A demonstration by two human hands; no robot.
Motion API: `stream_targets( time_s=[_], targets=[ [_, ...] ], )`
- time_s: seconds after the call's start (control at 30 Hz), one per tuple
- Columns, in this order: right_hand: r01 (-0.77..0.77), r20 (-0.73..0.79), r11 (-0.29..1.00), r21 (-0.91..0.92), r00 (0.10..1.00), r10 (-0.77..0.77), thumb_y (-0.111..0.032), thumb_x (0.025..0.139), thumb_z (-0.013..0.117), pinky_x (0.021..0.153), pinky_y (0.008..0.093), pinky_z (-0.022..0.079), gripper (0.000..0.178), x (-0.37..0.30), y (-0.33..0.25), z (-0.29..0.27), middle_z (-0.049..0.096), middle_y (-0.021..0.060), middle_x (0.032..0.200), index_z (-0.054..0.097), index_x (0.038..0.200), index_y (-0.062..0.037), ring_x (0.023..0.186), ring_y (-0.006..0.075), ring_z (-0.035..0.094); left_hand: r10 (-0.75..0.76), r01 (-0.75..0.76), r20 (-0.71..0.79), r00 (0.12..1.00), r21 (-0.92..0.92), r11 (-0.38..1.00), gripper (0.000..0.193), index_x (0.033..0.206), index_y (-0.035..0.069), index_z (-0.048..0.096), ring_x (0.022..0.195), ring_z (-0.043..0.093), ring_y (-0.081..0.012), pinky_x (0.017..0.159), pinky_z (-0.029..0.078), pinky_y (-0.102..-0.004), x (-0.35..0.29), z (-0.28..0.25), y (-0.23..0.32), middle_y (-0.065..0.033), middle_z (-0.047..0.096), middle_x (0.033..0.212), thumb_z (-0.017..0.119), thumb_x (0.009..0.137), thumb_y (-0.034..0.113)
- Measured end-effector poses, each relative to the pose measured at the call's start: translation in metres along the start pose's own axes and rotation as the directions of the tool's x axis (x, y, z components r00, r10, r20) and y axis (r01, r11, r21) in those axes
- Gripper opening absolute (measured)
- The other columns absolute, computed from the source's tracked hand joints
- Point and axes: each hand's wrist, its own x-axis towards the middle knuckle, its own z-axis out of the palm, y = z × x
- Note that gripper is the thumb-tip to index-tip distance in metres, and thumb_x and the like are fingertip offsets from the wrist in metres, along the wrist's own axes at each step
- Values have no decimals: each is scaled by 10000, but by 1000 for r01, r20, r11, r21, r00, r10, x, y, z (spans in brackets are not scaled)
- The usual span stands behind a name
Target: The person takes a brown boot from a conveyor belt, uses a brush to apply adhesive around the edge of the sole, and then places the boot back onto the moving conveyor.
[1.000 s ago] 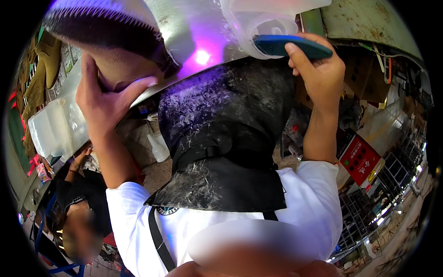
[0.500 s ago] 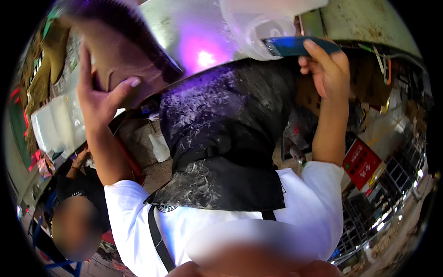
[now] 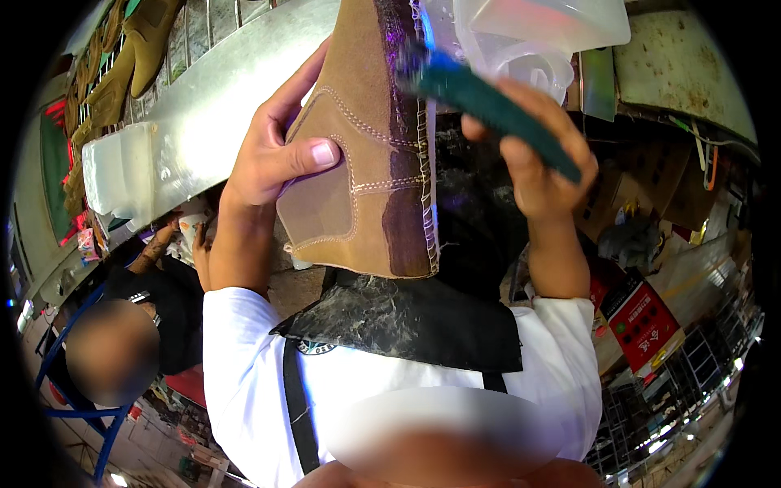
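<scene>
My left hand (image 3: 277, 154) grips a tan suede boot (image 3: 366, 171) from its left side, thumb pressed on the stitched panel. The boot is held sideways in front of my dark apron (image 3: 382, 313), its stitched bottom edge facing right. A dark, wet-looking band runs along that edge. In my right hand (image 3: 545, 154) is a brush (image 3: 496, 118) with a dark green handle, its blurred head at the upper part of the dark band. Whether the bristles touch the suede I cannot tell.
A translucent plastic tub (image 3: 594, 24) stands on the bench just beyond the brush. Further left are a cloudy plastic container (image 3: 118, 167) and several tan boots (image 3: 154, 49) on a rack. A co-worker in a dark shirt (image 3: 167, 281) sits at left; a red box (image 3: 643, 321) lies at right.
The boot has come right and nearer, turning so its stitched side shows. My right hand has brought the brush left, its head now over the boot's edge.
</scene>
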Motion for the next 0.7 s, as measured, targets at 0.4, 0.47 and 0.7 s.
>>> stream_targets(
  time_s=[0.4, 0.47, 0.7],
  targets=[
    [291, 364, 911, -290, 915, -177, -24, 886, 740, 792, 388, 611, 217, 49, -47, -20, 745, 230, 974, 695, 1082, 58, 866, 308, 750, 31, -36, 77, 997, 66, 997, 1074, 1607, -38, 298, 1330, 581, -252, 1133, 408, -349, -10, -7, 13, -198, 528, 1507, 869, 719, 158],
    [248, 399, 926, -283, 909, -121, 13, 873, 735, 778, 385, 613, 203, 46, -56, -13, 745, 223, 951, 696, 1069, 49, 834, 296, 750, 25, -29, 60, 998, 65, 997, 1078, 1607, -37, 297, 1302, 602, -248, 1118, 420, -342, -14, -6, 16, -197, 554, 1478, 874, 716, 150],
    [278, 476, 930, -241, 869, -137, -9, 849, 746, 799, 396, 604, 229, 61, -56, -24, 733, 252, 1000, 681, 1042, 95, 900, 362, 745, -6, -2, 91, 996, 87, 996, 1102, 1609, -40, 291, 1226, 640, -219, 1079, 435, -312, -17, -3, 20, -185, 606, 1410, 888, 700, 132]
  ],
)
